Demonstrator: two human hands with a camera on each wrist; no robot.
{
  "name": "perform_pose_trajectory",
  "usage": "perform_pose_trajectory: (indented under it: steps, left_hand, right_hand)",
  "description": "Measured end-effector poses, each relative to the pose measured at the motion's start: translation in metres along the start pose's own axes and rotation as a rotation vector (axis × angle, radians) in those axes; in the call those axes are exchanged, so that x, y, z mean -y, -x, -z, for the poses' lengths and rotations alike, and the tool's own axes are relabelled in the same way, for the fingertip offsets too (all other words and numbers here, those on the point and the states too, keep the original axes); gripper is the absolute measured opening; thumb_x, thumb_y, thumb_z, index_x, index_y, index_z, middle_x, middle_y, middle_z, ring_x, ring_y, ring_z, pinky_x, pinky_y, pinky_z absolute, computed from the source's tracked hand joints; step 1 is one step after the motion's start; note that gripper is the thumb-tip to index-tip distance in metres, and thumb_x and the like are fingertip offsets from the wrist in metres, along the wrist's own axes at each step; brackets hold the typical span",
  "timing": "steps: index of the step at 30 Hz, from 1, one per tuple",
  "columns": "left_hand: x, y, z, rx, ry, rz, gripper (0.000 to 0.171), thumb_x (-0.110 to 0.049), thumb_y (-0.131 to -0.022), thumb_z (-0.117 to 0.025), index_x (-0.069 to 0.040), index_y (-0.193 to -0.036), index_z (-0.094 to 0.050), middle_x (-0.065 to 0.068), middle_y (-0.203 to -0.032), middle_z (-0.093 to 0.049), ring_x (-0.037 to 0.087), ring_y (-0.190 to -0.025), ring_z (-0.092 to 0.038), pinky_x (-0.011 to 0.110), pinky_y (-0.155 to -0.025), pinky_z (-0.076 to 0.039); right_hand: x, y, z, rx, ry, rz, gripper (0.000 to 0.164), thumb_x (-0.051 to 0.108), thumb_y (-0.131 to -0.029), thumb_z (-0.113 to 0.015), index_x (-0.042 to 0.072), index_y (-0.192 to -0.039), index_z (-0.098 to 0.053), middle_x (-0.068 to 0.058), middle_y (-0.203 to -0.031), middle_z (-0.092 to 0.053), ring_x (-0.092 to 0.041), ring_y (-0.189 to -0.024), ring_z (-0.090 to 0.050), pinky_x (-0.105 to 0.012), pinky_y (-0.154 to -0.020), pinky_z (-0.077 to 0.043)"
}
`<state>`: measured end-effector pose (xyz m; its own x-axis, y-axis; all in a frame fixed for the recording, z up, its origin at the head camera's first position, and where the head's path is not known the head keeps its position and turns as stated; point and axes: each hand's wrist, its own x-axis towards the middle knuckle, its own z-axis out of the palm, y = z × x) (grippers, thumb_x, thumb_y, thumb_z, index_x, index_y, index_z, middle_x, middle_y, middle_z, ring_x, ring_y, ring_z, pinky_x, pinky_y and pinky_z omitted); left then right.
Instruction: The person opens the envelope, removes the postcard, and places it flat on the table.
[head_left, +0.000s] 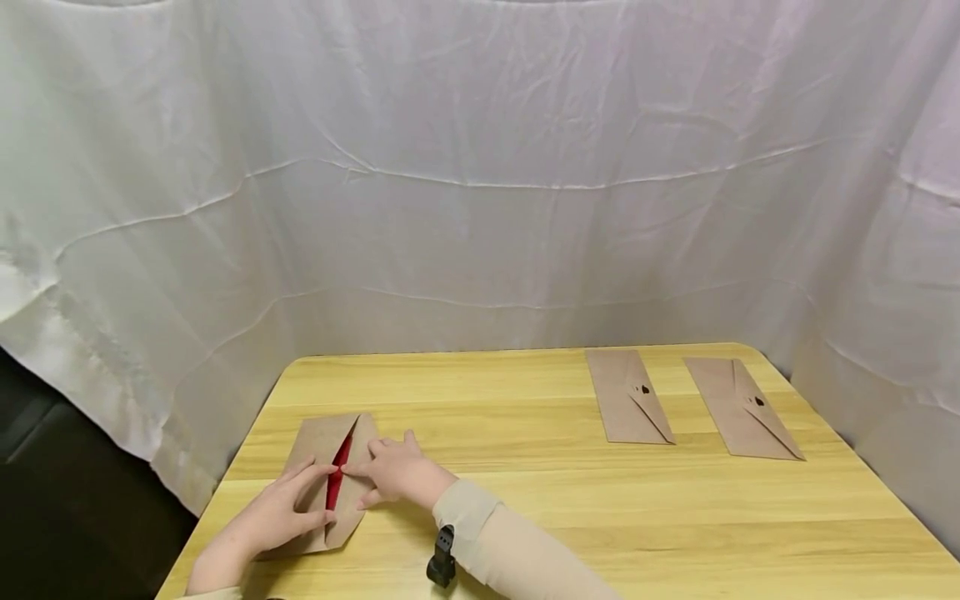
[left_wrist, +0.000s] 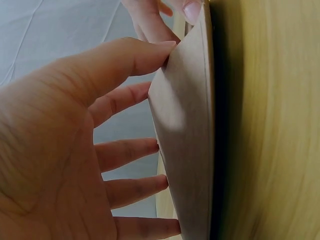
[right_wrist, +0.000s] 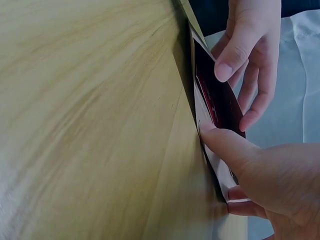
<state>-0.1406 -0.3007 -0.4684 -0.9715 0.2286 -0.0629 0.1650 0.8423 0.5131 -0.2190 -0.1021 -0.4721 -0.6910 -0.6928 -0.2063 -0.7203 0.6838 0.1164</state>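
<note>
A brown paper envelope (head_left: pixel 347 514) lies at the left of the table, its mouth gaping. Something red (head_left: pixel 333 490) shows inside, and in the right wrist view a red surface (right_wrist: pixel 209 100) appears between the parted paper sides. My left hand (head_left: pixel 273 512) holds the mouth's left edge with thumb and fingertips, the fingers spread along the paper in the left wrist view. From the other side my right hand (head_left: pixel 401 473) holds the flap, thumb at its outer edge and index fingertip by the opening. Both index fingertips nearly meet over the red gap.
Two brown envelopes lie closed at the back right, one nearer the middle (head_left: pixel 618 408) and one farther right (head_left: pixel 723 417), each with a small dark mark. The wooden table (head_left: pixel 510 467) ends at a pale curtain (head_left: pixel 480 208). A dark seat-like surface (head_left: pixel 75 475) stands left.
</note>
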Motion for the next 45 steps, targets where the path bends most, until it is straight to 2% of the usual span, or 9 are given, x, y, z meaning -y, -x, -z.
perform_pose_trajectory:
  steps: [9,15,20,30,36,45]
  left_hand:
    - [-0.002,0.001,0.002,-0.004,-0.001,-0.007,0.064,-0.048,-0.080,-0.075,-0.020,-0.134,-0.055,0.031,-0.149,-0.037,0.057,-0.132,-0.039,0.071,-0.093,-0.041]
    - [-0.003,0.001,0.002,0.000,0.008,-0.005,0.062,-0.047,-0.080,-0.075,-0.022,-0.134,-0.055,0.029,-0.149,-0.038,0.055,-0.134,-0.037,0.071,-0.094,-0.040]
    - [-0.003,0.001,0.003,-0.006,0.009,-0.009,0.062,-0.046,-0.081,-0.075,-0.022,-0.134,-0.055,0.030,-0.149,-0.038,0.056,-0.133,-0.038,0.072,-0.094,-0.040]
    - [0.001,-0.001,0.002,-0.005,0.008,0.008,0.065,-0.043,-0.080,-0.076,-0.016,-0.135,-0.054,0.031,-0.149,-0.038,0.055,-0.134,-0.037,0.071,-0.096,-0.039]
    - [0.000,0.000,0.002,-0.023,0.005,0.005,0.065,-0.042,-0.079,-0.076,-0.014,-0.134,-0.055,0.032,-0.147,-0.040,0.055,-0.133,-0.039,0.071,-0.097,-0.039]
    - [-0.001,0.000,0.002,-0.013,0.014,0.004,0.063,-0.042,-0.080,-0.076,-0.016,-0.134,-0.056,0.030,-0.147,-0.041,0.054,-0.134,-0.039,0.070,-0.097,-0.039]
  right_hand:
    - [0.000,-0.001,0.002,0.024,-0.003,-0.010,0.068,0.074,-0.082,-0.049,0.060,-0.144,-0.025,0.011,-0.152,-0.037,-0.008,-0.138,-0.040,-0.048,-0.113,-0.033]
    - [0.004,-0.002,0.003,0.014,0.018,-0.019,0.069,0.074,-0.081,-0.051,0.060,-0.144,-0.025,0.010,-0.151,-0.040,-0.009,-0.134,-0.043,-0.047,-0.109,-0.035]
    - [0.008,-0.002,0.003,0.009,0.056,-0.031,0.071,0.078,-0.080,-0.047,0.061,-0.144,-0.022,0.010,-0.148,-0.042,-0.010,-0.133,-0.045,-0.048,-0.109,-0.036]
    - [0.000,0.000,-0.009,-0.064,-0.074,0.000,0.064,0.074,-0.084,-0.048,0.053,-0.144,-0.035,0.005,-0.154,-0.038,-0.015,-0.141,-0.040,-0.056,-0.113,-0.033]
    - [-0.006,0.001,-0.018,-0.109,-0.153,0.027,0.058,0.068,-0.089,-0.048,0.046,-0.142,-0.043,0.003,-0.158,-0.034,-0.017,-0.144,-0.037,-0.056,-0.113,-0.034]
    - [-0.013,0.005,-0.018,-0.138,-0.192,0.056,0.051,0.063,-0.092,-0.049,0.041,-0.138,-0.050,0.008,-0.157,-0.035,-0.013,-0.144,-0.036,-0.056,-0.113,-0.034]
